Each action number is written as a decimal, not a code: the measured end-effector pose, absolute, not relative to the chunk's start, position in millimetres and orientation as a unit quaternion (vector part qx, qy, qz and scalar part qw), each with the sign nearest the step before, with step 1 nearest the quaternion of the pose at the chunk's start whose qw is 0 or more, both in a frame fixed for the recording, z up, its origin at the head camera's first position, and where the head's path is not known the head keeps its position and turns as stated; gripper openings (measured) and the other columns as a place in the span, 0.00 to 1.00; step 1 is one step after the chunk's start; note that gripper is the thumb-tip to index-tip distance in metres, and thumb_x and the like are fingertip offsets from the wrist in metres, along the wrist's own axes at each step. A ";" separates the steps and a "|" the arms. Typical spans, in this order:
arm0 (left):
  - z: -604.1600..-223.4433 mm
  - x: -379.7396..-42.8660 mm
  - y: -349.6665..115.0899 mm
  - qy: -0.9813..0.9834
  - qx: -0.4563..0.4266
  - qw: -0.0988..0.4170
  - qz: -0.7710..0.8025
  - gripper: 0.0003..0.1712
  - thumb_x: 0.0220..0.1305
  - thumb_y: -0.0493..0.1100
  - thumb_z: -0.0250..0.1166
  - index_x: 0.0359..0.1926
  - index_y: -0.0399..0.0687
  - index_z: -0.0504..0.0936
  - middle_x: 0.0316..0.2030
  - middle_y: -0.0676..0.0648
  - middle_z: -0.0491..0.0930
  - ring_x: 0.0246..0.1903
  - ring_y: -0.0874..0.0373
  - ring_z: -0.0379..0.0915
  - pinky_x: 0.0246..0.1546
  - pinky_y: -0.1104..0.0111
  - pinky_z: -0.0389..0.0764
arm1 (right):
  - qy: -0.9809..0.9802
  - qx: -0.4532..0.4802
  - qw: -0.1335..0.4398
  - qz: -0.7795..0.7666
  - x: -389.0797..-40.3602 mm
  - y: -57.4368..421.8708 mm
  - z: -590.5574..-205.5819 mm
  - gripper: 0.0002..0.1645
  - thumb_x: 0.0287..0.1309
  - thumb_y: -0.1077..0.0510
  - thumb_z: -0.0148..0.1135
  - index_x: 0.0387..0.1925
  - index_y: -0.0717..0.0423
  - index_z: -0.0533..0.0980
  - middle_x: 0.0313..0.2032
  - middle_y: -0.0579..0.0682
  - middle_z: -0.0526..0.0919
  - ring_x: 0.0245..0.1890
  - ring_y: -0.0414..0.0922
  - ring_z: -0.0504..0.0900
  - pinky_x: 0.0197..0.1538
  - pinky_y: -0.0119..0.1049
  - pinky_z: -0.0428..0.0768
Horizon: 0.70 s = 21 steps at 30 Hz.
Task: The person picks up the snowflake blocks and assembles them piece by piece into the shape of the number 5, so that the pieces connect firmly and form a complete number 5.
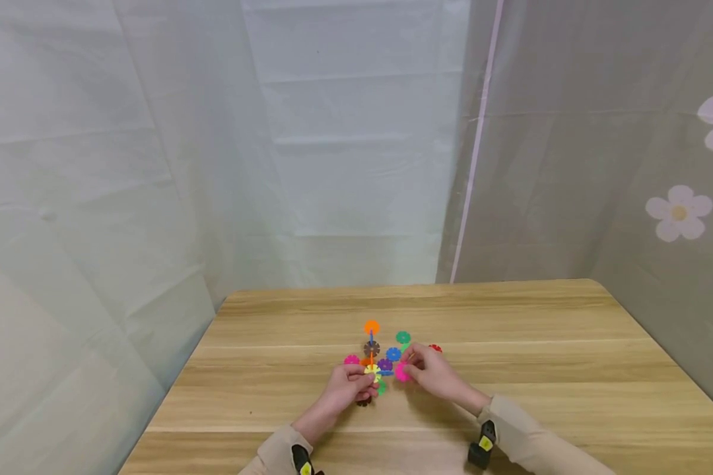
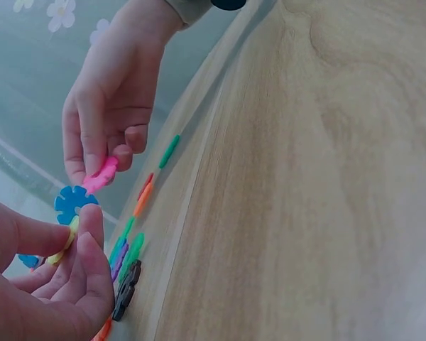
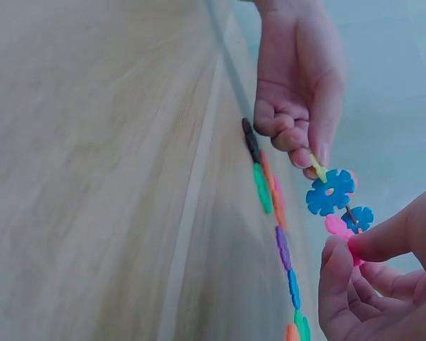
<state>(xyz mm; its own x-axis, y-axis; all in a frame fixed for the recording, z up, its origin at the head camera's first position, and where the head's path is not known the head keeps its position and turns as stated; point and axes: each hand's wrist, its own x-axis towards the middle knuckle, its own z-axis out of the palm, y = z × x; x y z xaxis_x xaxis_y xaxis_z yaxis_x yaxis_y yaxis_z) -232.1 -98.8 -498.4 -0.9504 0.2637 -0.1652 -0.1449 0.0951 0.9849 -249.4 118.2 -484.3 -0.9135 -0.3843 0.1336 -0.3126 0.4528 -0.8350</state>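
My left hand (image 1: pixel 346 389) pinches a yellow notched plastic disc (image 1: pixel 372 373) between thumb and fingers. From it, a row of linked snowflake discs reaches away over the table, with a brown disc (image 1: pixel 371 349) and an orange disc (image 1: pixel 372 327) along it. A blue disc (image 3: pixel 331 192) is joined to the yellow one and points toward my right hand (image 1: pixel 436 373). That hand pinches a pink disc (image 2: pixel 101 175) by thumb and fingertips, its edge right at the blue disc's rim.
Several loose discs lie flat on the wooden table (image 1: pixel 511 330) beneath and around the hands, among them a green disc (image 1: pixel 403 337), a purple disc (image 1: pixel 384 364), a red disc (image 1: pixel 435 347) and a black disc (image 2: pixel 127 290). Pale curtains (image 1: pixel 356 165) hang behind the table.
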 end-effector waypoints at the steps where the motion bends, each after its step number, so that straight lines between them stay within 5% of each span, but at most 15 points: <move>1: -497.9 -232.0 -98.8 0.725 0.041 0.152 0.671 0.11 0.68 0.35 0.58 0.43 0.27 0.75 0.32 0.37 0.86 0.25 0.65 0.81 0.29 0.76 0.80 | 0.848 -0.204 0.039 -0.488 -249.4 118.1 -483.5 0.03 0.62 0.68 0.57 0.38 0.62 0.74 0.30 0.53 0.81 0.27 0.42 0.78 0.28 0.29 0.77; 21: -492.4 -226.5 -96.1 0.709 0.044 0.135 0.690 0.12 0.67 0.33 0.58 0.45 0.24 0.74 0.30 0.40 0.86 0.25 0.66 0.81 0.29 0.77 0.81 | 0.804 -0.197 0.081 -0.555 -244.8 115.8 -478.3 0.06 0.61 0.68 0.59 0.39 0.68 0.74 0.29 0.56 0.82 0.26 0.42 0.81 0.30 0.37 0.84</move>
